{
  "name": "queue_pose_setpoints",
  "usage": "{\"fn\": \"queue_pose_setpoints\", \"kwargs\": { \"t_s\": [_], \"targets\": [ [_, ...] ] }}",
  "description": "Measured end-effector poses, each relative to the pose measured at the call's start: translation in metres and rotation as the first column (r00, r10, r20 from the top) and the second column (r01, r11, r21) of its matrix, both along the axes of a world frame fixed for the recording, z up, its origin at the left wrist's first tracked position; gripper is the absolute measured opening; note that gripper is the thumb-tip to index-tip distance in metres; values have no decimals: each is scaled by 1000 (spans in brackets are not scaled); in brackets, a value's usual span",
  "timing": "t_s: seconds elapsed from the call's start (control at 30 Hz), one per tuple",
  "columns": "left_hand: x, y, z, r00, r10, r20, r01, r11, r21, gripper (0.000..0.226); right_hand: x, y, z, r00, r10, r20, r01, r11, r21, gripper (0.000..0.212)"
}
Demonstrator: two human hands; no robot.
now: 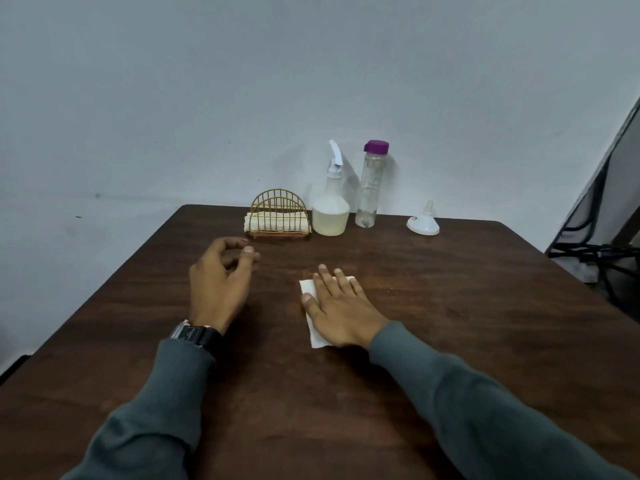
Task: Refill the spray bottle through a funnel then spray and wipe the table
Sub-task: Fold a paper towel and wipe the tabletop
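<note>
A clear spray bottle (330, 206) with a white trigger head stands at the table's far edge, pale liquid in its lower part. To its right stands a tall clear bottle (370, 188) with a purple cap. A white funnel (423, 221) lies mouth-down further right. My right hand (337, 304) lies flat, palm down, pressing a white paper napkin (308, 292) onto the dark wooden table (467, 306). My left hand (221, 282) hovers over the table to the left, fingers loosely curled and apart, holding nothing.
A gold wire napkin holder (278, 216) with folded white napkins stands left of the spray bottle. A pale wall rises behind the table. Black cables (595, 254) hang off the right side. The table's left edge runs diagonally past my left arm.
</note>
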State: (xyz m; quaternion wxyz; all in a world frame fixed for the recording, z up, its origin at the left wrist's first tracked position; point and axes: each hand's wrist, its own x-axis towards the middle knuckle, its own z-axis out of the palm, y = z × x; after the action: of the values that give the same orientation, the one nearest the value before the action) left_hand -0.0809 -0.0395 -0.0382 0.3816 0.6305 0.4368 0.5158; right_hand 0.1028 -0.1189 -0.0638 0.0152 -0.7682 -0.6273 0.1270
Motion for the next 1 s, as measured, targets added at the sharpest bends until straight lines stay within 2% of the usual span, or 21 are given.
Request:
{"fn": "queue_pose_setpoints", "kwargs": {
  "t_s": [0.17,0.3,0.43,0.57,0.67,0.73,0.83,1.0],
  "targets": [
    [-11,7,3,996,59,60,-61,998,34,7,-51,21,-2,998,63,-16,-62,997,41,74],
    [-31,11,2,981,130,144,-137,990,35,8,-90,10,-3,989,116,94,-133,973,189,78],
    [-41,17,-1,977,134,166,-135,991,-10,6,-100,-2,-6,996,88,-30,-86,995,59,83],
    [-33,17,-6,998,56,-6,-56,998,-6,15,-94,7,-5,991,104,-79,-102,994,33,77],
    [-26,12,-3,993,85,-87,-83,996,35,19,-76,32,-1,990,106,-95,-103,994,32,69],
    [-20,5,2,994,64,-89,-62,998,20,24,-52,47,1,994,60,-92,-59,998,12,65],
    [1,-9,6,990,-55,-127,54,998,-15,32,-2,49,0,997,-54,-53,54,999,-4,60],
    [51,-37,13,953,-240,-185,232,971,-63,40,86,3,-5,956,-294,1,294,956,13,58]
  ]
}}
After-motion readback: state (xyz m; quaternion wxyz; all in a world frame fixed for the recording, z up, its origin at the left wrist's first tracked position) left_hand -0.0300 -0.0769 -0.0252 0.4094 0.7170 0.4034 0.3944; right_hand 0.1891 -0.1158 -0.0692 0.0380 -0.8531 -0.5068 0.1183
